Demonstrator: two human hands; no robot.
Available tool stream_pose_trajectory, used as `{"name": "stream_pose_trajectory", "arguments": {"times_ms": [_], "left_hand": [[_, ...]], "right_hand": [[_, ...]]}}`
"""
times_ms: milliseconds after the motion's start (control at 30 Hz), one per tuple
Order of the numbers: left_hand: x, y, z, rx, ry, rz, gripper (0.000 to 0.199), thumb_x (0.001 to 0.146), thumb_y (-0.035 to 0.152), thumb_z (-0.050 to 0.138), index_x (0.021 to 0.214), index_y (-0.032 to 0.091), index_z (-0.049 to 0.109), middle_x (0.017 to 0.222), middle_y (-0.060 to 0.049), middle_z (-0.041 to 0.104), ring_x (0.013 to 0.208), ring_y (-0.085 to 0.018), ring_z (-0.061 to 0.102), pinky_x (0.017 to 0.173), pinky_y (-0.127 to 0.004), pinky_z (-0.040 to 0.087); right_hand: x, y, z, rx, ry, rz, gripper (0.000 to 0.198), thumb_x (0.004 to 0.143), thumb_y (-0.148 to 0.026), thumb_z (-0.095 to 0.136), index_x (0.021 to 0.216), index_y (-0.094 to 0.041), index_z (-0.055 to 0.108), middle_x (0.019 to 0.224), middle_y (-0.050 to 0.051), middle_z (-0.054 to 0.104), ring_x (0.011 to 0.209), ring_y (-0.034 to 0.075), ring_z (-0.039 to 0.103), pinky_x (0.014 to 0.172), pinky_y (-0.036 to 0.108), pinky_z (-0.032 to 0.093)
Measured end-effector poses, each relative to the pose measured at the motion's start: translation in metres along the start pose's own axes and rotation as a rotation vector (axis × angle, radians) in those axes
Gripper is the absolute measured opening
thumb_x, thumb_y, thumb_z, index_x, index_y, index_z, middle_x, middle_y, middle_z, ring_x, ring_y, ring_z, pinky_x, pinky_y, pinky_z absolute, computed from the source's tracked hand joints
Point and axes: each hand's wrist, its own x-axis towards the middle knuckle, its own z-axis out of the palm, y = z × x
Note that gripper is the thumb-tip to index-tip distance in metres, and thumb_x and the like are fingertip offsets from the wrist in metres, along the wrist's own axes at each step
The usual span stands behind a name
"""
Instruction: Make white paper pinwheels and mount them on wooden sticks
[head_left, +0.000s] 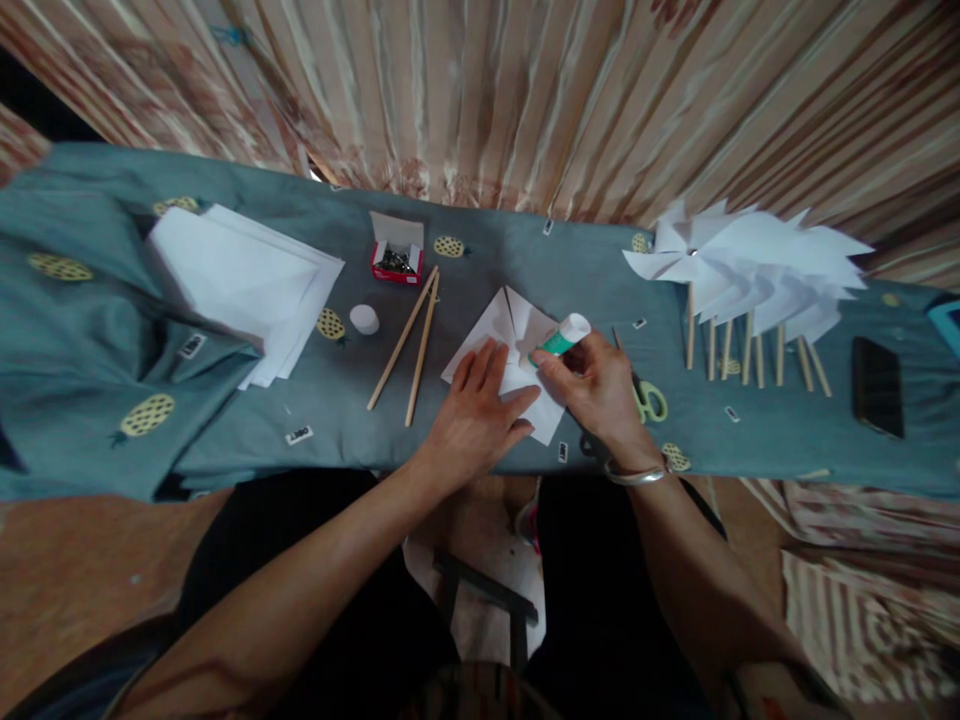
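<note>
My left hand (476, 405) lies flat, fingers spread, on a cut white paper square (510, 325) on the teal cloth-covered table (315, 400). My right hand (596, 385) grips a green and white glue stick (561, 340), its green end touching the middle of the paper. Two wooden sticks (409, 345) lie just left of the paper. The glue stick's white cap (364, 319) stands further left.
A stack of white paper sheets (247, 280) sits at the left, a small red box of pins (397, 259) at the back. Finished white paper pinwheels on sticks (750, 275) lie at the right, green-handled scissors (649, 400) under my right hand, a dark phone (876, 386) far right.
</note>
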Motion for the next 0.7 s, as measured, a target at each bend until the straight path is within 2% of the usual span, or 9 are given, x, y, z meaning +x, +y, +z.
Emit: {"name": "stream_pose_trajectory", "arguments": {"times_ms": [700], "left_hand": [[-0.0004,-0.0015,0.0039,0.017,0.026,0.017,0.048,0.084,0.035,0.067,0.130,0.024,0.059,0.152,-0.017,0.038,0.144,-0.039,0.029,0.112,-0.061,0.030]], "right_hand": [[-0.0051,0.0016,0.0028,0.036,-0.041,-0.008,0.026,0.082,-0.045,0.068,0.087,-0.021,0.057,0.070,-0.002,0.063,0.061,0.015,0.059,0.060,0.029,0.044]]}}
